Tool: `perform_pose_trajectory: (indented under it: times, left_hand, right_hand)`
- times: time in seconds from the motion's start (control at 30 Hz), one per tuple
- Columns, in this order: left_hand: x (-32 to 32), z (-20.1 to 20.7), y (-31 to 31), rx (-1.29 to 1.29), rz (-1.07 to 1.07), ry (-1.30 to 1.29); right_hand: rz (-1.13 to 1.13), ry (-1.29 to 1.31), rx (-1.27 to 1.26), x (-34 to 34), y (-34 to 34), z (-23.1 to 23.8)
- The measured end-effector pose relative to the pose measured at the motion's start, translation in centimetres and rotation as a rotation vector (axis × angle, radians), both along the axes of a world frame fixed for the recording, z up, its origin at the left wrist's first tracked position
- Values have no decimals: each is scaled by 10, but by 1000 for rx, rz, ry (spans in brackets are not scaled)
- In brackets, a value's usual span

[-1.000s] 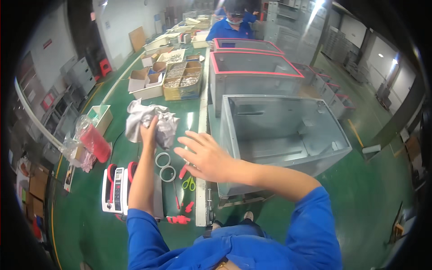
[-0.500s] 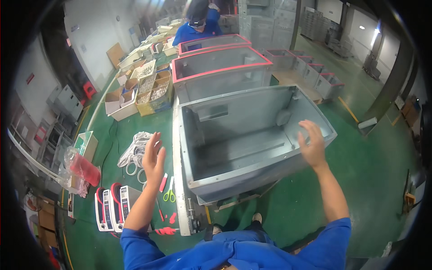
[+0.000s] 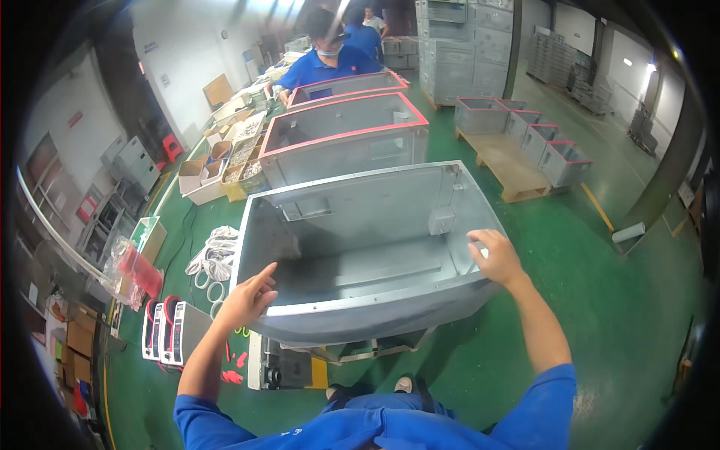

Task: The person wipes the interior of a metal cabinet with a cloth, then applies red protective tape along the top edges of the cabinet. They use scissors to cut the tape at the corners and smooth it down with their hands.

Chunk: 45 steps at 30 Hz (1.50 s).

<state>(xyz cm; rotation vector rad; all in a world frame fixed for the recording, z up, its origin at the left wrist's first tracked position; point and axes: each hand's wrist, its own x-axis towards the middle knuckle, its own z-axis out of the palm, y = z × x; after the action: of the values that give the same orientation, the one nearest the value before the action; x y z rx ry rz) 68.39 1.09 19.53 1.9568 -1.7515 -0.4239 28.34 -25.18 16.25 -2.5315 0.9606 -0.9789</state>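
Observation:
A large grey metal box (image 3: pixel 371 298) with a bare rim lies open side up in front of me. My left hand (image 3: pixel 250 298) is at its near left corner, index finger stretched out and thumb apart, holding nothing. At the right wall of the box, my right hand (image 3: pixel 495 257) hovers with fingers loosely bent and apart, also holding nothing. I cannot tell whether either hand touches the rim. Behind this box stands another grey box (image 3: pixel 352 154) with a pink-red rim, and a further red-rimmed box (image 3: pixel 349 88) lies beyond it.
To the left are white gloves (image 3: pixel 214 251), tape rolls (image 3: pixel 215 291) and two white devices with red cords (image 3: pixel 174 334). Parts bins (image 3: pixel 202 182) line the bench. A co-worker (image 3: pixel 322 64) stands behind the far box. On the right, a wooden pallet (image 3: pixel 502 161) bears several grey boxes.
The near box has shifted left and sits straighter, now covering more of the bench edge. Both hands have come lower and closer to its rim. The co-worker's head has come up.

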Motion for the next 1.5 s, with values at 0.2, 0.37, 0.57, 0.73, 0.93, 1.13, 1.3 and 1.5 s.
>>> perform_pose_trajectory:
  times: [0.2, 0.37, 0.57, 0.73, 0.93, 1.13, 1.3, 1.5]
  left_hand:
    - [-3, -2, -3, 21, 52, -15]
    - [-4, -6, -7, 20, 72, 10]
    - [-3, -6, -6, 6, 95, -27]
    - [-4, -5, -7, -17, 104, -4]
    - [-5, -5, -8, -16, 137, 6]
    - [-2, -8, -7, -26, 151, 30]
    - [-2, -9, -8, -31, 152, 36]
    - [-2, -9, -8, -26, 163, 29]
  right_hand:
    - [-16, 23, 132, 0, 4, 4]
    - [-35, 10, 127, -3, 5, 5]
    - [-83, 40, 176, -2, 8, 11]
    - [-91, 64, 172, -2, 8, 10]
    - [-111, 87, 170, -2, 10, 10]
    - [-121, 91, 160, -2, 12, 12]
    - [-133, 98, 190, -2, 12, 12]
    - [-137, 98, 214, -4, 13, 14]
